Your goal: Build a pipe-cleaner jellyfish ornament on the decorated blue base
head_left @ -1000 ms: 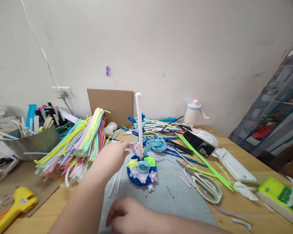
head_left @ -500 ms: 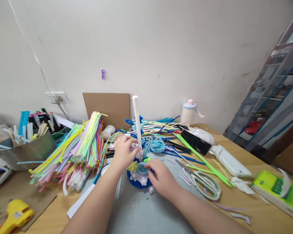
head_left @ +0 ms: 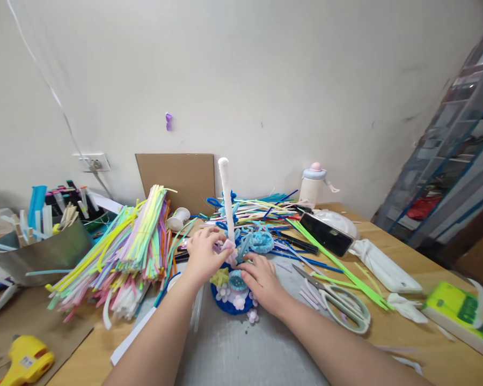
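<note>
Forearms [head_left: 161, 338] come in from the bottom edge over the grey mat [head_left: 233, 354], and I follow them up to the craft in the middle. Left hand [head_left: 203, 256] is closed at the fingertips, pinching a pink piece [head_left: 228, 247] right at the foot of the white post [head_left: 226, 198]. Right hand [head_left: 261, 280] lies palm down on the blue base [head_left: 230, 307], fingers half curled against its top; I cannot tell whether they grip anything. The base sits on the far part of the mat, with the post upright from it and small flowers [head_left: 239, 302] along its near rim. Low on the left I see a yellow glue gun [head_left: 22, 362] on brown card [head_left: 44, 321]. Scissors [head_left: 342, 308] lie just right of the right hand, and a green pack [head_left: 461, 316] is well beyond them near the table [head_left: 406, 279] edge. A heap of pipe cleaners [head_left: 132, 241] fans out left of the left hand, with a bin [head_left: 44, 249] of tools behind it. Farther back: phone [head_left: 326, 233], bottle [head_left: 312, 185], cardboard [head_left: 175, 174] leaning on the wall [head_left: 265, 80]
</note>
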The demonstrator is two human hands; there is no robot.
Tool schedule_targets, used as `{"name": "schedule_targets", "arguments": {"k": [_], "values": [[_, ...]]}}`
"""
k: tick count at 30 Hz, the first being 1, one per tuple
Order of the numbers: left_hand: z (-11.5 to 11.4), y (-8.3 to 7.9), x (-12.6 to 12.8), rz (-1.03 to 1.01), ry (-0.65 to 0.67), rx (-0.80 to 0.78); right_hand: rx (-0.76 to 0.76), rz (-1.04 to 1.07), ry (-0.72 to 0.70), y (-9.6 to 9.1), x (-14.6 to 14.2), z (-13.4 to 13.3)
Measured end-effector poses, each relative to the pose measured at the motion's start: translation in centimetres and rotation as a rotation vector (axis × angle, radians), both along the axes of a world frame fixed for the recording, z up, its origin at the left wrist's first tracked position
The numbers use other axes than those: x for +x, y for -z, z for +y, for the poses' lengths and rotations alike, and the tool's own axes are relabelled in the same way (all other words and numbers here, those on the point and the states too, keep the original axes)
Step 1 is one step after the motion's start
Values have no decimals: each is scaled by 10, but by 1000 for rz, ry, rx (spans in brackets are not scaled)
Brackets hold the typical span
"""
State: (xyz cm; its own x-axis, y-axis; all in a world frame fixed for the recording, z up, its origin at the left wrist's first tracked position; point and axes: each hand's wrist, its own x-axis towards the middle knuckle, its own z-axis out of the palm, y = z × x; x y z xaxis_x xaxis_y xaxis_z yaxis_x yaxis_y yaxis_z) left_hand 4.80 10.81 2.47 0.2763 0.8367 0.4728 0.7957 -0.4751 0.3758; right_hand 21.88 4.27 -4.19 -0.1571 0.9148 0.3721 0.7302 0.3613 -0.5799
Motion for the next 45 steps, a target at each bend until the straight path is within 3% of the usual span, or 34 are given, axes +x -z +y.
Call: {"name": "schedule_targets", "arguments": {"k": [32,39,45], "values": [[1,-6,3,-189,111,-32,30,-170,123,-11,-11,-5],[5,0,4,-245,87,-22,35,-156,128,-10,-11,-4],[8,2,0,-324,141,13,29,-128,122,-6,-10,-2]]}}
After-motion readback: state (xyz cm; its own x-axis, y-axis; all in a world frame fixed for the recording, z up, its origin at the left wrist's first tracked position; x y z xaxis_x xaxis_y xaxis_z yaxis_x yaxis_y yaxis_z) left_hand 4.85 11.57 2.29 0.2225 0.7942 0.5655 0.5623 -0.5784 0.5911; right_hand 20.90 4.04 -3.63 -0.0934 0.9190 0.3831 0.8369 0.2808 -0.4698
